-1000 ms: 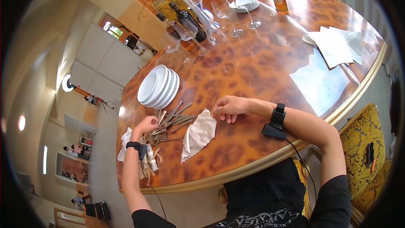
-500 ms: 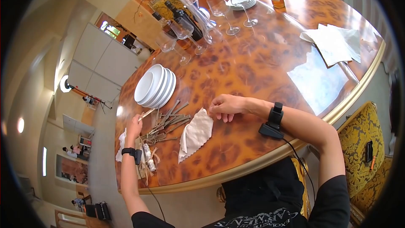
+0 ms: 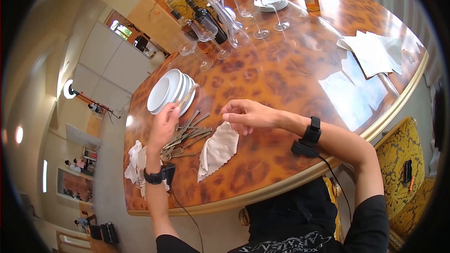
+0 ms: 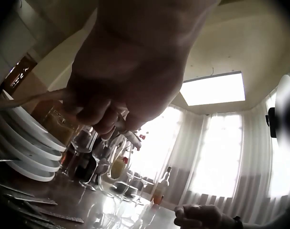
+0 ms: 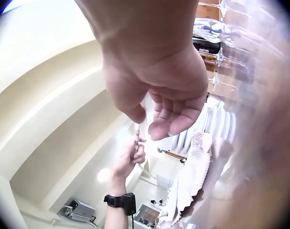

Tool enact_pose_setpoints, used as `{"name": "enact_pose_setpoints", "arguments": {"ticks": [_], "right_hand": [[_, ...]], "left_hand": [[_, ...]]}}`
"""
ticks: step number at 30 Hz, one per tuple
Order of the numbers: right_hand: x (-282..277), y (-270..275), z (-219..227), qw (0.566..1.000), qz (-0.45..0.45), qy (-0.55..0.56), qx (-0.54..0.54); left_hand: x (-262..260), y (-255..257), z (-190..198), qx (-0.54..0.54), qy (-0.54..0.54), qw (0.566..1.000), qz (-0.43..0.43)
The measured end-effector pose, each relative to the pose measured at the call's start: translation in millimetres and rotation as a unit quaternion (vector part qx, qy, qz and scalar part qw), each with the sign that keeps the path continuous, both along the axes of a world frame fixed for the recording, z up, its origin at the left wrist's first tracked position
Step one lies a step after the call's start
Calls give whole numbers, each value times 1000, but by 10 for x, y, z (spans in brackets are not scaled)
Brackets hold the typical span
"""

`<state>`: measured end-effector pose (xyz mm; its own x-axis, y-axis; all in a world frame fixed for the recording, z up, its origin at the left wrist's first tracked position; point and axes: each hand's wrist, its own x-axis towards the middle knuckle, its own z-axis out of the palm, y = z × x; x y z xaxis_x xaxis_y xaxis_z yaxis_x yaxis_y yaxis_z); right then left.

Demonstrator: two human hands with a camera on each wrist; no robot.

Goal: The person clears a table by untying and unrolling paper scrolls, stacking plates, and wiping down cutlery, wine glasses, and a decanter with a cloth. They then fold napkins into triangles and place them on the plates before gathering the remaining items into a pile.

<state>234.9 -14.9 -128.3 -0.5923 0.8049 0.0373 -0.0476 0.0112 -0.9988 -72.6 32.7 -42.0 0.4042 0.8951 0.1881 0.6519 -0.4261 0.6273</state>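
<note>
My left hand (image 3: 163, 125) is raised over the near left side of the table, in front of the plates. It pinches a long, thin piece of cutlery (image 3: 190, 94), whose far end overlaps the plate stack in the head view; its exact kind I cannot tell. Below and beside that hand lies a loose pile of cutlery (image 3: 192, 133). A folded beige napkin (image 3: 218, 152) with a zigzag edge stands on the table. Just above its tip hovers my right hand (image 3: 248, 114), fingers loosely bent and thumb apart, holding nothing.
Bowl-like white plates (image 3: 161, 93) are stacked on edge-looking tilt at the left. Behind are wine glasses (image 3: 205, 30), dark bottles (image 3: 194, 11) and a flower vase. White napkins (image 3: 372, 56) lie at the right; a crumpled white cloth (image 3: 133, 161) lies at the left edge.
My left hand has lifted a piece of cutlery from the pile, swung left, then come back right and up with it. The right hand has shifted slightly left over the napkin.
</note>
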Motion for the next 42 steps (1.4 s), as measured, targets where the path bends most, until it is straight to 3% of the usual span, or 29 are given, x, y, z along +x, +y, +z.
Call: {"name": "enact_pose_setpoints", "arguments": {"ticks": [4, 7, 9, 10, 16, 18, 21, 22, 25, 27, 28, 30, 33, 39, 42], "right_hand": [[17, -30, -1, 997, -46, 69, -9], [18, -9, -31, 989, -105, 101, 1], [-45, 66, -127, 962, -208, 177, 24], [-35, 94, -159, 962, -208, 176, 23], [20, 170, -180, 937, -275, 210, -46], [22, 203, -216, 939, -274, 203, -50], [-4, 167, -213, 946, -257, 193, -44], [-19, 147, -186, 948, -255, 184, -49], [-51, 146, -210, 955, -235, 172, -50], [-42, 139, -205, 961, -219, 166, -43], [-37, 121, -179, 963, -214, 163, -30], [-22, 96, -134, 965, -210, 159, -14], [1, 67, -84, 964, -208, 168, 5], [71, 105, -73, 954, -218, 202, 24], [55, 130, -77, 942, -271, 193, 52]], "left_hand": [[903, -96, -169, 89, 36, 994, -60], [1285, -145, -363, 64, -1, 991, -117], [1421, -219, -417, 56, -15, 991, -121], [1441, -256, -426, 47, -28, 991, -124], [993, -391, -364, 69, 139, 985, -70], [669, -398, -330, 64, 300, 951, -44], [202, -323, -333, 56, 405, 912, 40], [99, -322, -316, 90, 427, 899, 31], [121, -375, -247, 122, 380, 916, 29], [417, -392, -164, 81, 229, 969, -42], [575, -415, -140, 82, 227, 969, -42], [900, -442, -141, 54, 89, 990, -95], [1256, -363, -197, 59, -3, 992, -108], [1533, -198, -239, -11, -61, 991, -120], [1525, -169, -267, -22, -51, 991, -121]]}}
